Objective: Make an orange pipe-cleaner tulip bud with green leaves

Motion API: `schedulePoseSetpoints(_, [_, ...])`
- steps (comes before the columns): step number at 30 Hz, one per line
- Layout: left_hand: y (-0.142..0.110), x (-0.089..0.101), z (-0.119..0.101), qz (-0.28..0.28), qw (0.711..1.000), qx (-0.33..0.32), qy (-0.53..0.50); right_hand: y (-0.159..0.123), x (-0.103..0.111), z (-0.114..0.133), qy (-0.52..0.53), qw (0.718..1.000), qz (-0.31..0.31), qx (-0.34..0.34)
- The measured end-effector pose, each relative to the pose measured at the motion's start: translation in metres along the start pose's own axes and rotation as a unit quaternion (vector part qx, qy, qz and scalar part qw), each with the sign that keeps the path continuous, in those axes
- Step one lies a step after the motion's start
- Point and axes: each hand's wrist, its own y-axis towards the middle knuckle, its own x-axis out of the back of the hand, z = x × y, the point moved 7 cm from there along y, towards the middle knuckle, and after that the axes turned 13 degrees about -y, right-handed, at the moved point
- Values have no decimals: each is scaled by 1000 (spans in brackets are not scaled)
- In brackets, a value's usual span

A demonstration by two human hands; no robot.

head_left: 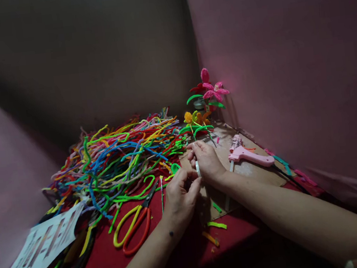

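Observation:
My left hand point(180, 194) is closed above the front of the red cloth, thumb and forefinger bent together. At their tips stands a narrow pale ring point(198, 169), which looks like a roll of tape seen edge-on. My right hand point(208, 163) is just behind and to the right, close against the ring, its thumb and fingers pinched near the board's left edge. Whatever lies in that pinch is too small to make out. Left of my left hand are scissors point(137, 228) with yellow and red handles, and a thin stem point(162, 194) with a yellow tip.
Many coloured pipe cleaners point(119, 158) are heaped at the left back. A pink glue gun point(252, 156) rests on a cardboard sheet point(267, 175). Pipe-cleaner flowers point(215, 91) stand at the back corner. A printed sheet point(42, 244) lies at left; green scraps point(217, 225) lie in front.

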Motion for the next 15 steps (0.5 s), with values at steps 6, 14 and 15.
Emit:
schedulePoseSetpoints(6, [5,5,-6,26,995,-10,99,13,16,7,-14,998,-58,18])
schedulePoseSetpoints(14, [11,-27,-2,176,875,-37,450,52,94,52,-161,958,-231,58])
schedulePoseSetpoints(15, [10,-30,1,184,868,-40,459,56,97,55,-204,951,-224,60])
